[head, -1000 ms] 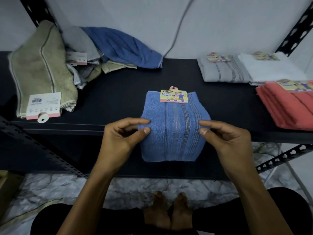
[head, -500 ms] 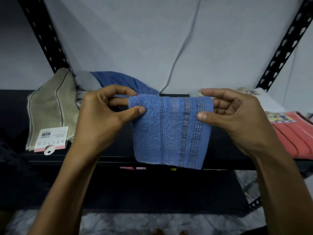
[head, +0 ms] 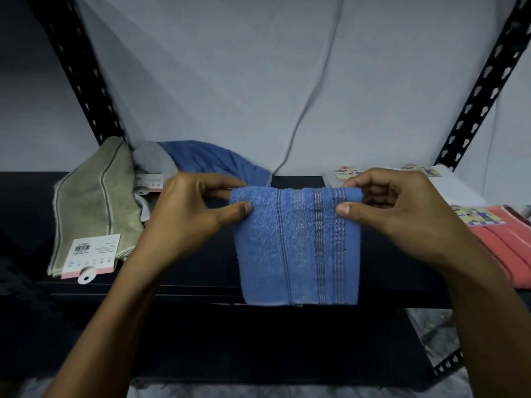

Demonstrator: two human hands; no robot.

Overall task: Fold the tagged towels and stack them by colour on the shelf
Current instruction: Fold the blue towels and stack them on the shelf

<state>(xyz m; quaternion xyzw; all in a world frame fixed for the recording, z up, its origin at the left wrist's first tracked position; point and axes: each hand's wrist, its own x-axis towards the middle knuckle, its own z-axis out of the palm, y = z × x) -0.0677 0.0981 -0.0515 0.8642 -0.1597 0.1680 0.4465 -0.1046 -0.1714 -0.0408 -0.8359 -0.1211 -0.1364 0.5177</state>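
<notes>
At centre frame a folded blue towel [head: 297,248] hangs upright in the air in front of the black shelf [head: 26,214], its folded top edge level and its lower edge dropping past the shelf's front lip. The left hand [head: 186,216] pinches the towel's upper left corner, thumb on the near face and fingers curled behind. The right hand [head: 402,214] pinches the upper right corner in the same manner, thumb pressed on the striped band. At left of frame an olive towel [head: 94,202] lies on the shelf, with a barcode tag [head: 92,255] at its near end. Behind the left hand, a loose heap holds a grey towel [head: 153,160] and a second blue towel [head: 212,159], both unfolded. At right of frame a folded coral towel [head: 505,251] carrying a printed card lies on the shelf, with a folded white towel [head: 457,188] just behind it. A grey cable [head: 313,90] runs down the wall at upper centre.
</notes>
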